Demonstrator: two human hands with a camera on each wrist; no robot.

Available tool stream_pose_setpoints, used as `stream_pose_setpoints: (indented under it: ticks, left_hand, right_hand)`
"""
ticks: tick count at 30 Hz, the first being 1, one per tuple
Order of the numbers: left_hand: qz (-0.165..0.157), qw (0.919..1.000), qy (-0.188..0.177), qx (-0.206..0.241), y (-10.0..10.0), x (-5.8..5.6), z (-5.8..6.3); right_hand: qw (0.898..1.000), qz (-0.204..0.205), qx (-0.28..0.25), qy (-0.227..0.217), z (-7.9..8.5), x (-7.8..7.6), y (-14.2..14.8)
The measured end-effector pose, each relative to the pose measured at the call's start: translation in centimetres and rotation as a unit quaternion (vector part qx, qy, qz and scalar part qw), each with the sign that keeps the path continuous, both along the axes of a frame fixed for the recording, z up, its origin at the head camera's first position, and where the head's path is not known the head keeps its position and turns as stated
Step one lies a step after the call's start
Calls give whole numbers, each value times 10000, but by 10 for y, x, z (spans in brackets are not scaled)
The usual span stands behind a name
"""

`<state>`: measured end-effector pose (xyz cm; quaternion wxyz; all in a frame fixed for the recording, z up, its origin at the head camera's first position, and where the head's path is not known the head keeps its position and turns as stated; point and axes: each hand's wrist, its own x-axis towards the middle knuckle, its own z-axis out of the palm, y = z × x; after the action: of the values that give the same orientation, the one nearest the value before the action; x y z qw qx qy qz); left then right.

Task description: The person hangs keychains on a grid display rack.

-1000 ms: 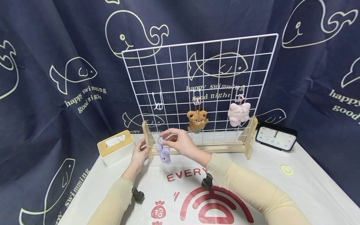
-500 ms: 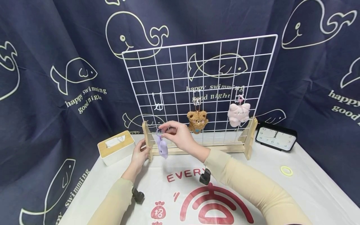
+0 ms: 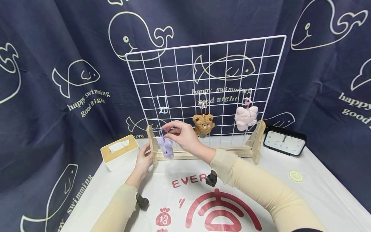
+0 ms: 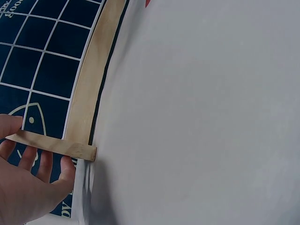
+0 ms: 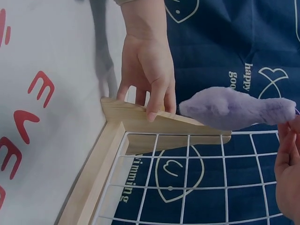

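Note:
My right hand (image 3: pixel 186 138) pinches the purple ring of a lilac plush keychain (image 3: pixel 166 149). The plush hangs below the fingertips, in front of the lower left of the white wire grid (image 3: pixel 209 61). In the right wrist view it appears as a furry lilac plush (image 5: pixel 234 108) above the mesh. My left hand (image 3: pixel 144 162) grips the grid's left wooden foot (image 4: pixel 61 146), thumb on one side and fingers on the other. Above the right hand, a white hook (image 3: pixel 163 109) on the grid carries nothing. A brown bear keychain (image 3: pixel 203 125) and a pink plush keychain (image 3: pixel 246 118) hang from hooks farther right.
A tissue box (image 3: pixel 120 151) with a wooden lid stands left of the grid. To the right are a black-framed clock (image 3: pixel 285 141) and a yellow-green ring (image 3: pixel 295 176) on the white tablecloth (image 3: pixel 162 193). A dark blue curtain (image 3: pixel 95 29) hangs behind.
My right hand has risen and shifted slightly left, carrying the lilac plush keychain up; the plush has swung and turned. The left hand has stayed on the wooden foot.

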<state>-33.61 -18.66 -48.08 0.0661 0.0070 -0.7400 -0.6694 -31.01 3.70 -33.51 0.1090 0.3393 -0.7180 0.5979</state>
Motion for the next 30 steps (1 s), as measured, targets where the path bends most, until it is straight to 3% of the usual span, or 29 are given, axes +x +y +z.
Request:
stream_pose_setpoints:
  ticks: [16, 30]
  left_hand:
    - [-103, 9999, -10, -16, -3, -1, 1]
    - [-69, 9999, 32, 91, 1, 0, 0]
  right_hand:
    - [9981, -92, -359, 501, 16, 2, -10]
    - [9961, -378, -552, 569, 24, -8, -15]
